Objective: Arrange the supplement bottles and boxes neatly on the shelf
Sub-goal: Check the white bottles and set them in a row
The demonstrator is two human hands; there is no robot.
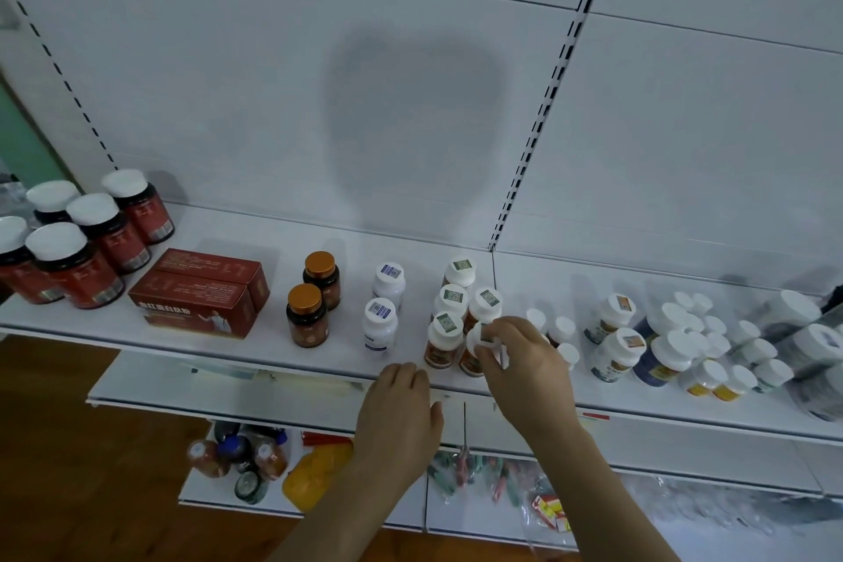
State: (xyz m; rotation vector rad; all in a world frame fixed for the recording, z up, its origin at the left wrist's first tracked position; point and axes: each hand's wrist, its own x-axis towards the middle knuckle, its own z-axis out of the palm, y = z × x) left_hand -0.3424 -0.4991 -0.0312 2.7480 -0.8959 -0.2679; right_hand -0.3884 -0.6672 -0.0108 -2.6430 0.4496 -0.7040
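Note:
On the white shelf (228, 347) stand several red bottles with white caps (86, 260) at the left, two red boxes (200, 292), two brown bottles with gold caps (308, 315), two white bottles (381, 324) and a group of orange-labelled white-capped bottles (451, 301). My right hand (524, 361) grips the cap of the front right bottle (474, 354) of that group. My left hand (401, 415) rests at the shelf's front edge, fingers curled loosely, holding nothing.
A jumble of white-capped bottles (675, 342) fills the shelf's right part. Lower shelves (273, 397) hold bottles (237, 456), a yellow packet (310, 475) and bagged items (479, 475). A slotted upright (538, 123) divides the back panel. Wooden floor (91, 447) lies below left.

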